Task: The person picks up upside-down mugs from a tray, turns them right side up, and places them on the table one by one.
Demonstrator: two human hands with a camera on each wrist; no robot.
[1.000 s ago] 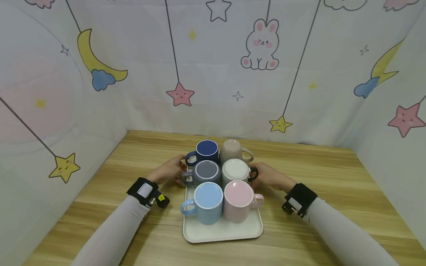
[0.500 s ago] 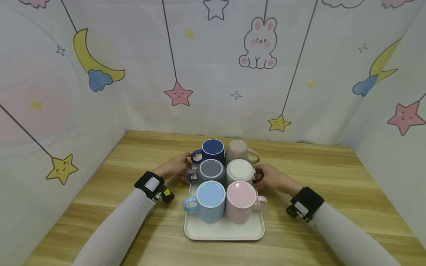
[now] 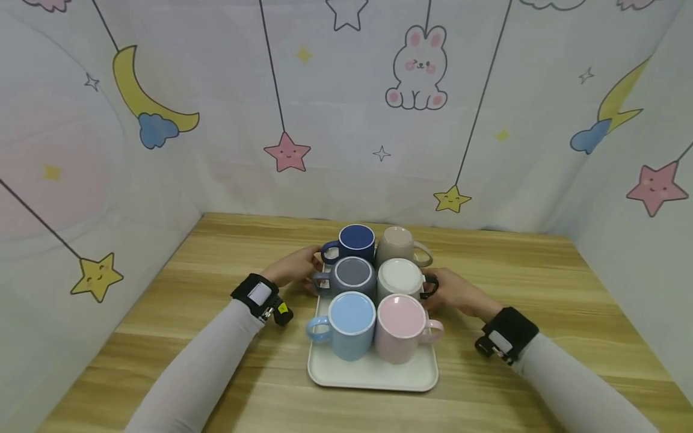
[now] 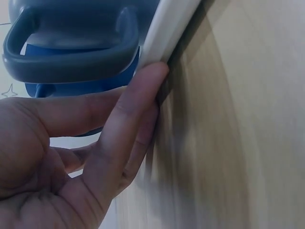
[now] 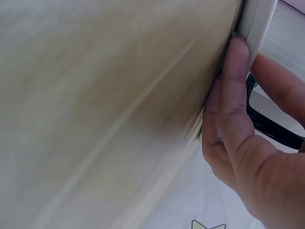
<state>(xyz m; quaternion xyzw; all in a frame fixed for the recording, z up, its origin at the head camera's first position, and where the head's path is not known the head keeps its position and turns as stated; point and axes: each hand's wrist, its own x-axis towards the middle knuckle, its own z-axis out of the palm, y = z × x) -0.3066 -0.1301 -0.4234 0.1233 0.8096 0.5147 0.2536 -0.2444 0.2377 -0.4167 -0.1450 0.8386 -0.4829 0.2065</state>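
A white rectangular tray bears upside-down mugs in two columns. My left hand grips its left edge beside the grey mug and the navy mug; in the left wrist view, fingertips meet the rim below the grey handle. At the right edge, my right hand grips the rim by the black handle of the white mug. In the right wrist view, one finger lies along the rim's outside. Nearest are a light blue mug and a pink mug; a beige mug stands at the back.
The tray rests on or close above a wood-grain table; which one, I cannot tell. A white cloth printed with stars, moons and a rabbit encloses the table at the back and sides.
The tray with all its mugs has shifted to the right in the head view, and both hands have moved along with it. The view itself has drifted slightly too.
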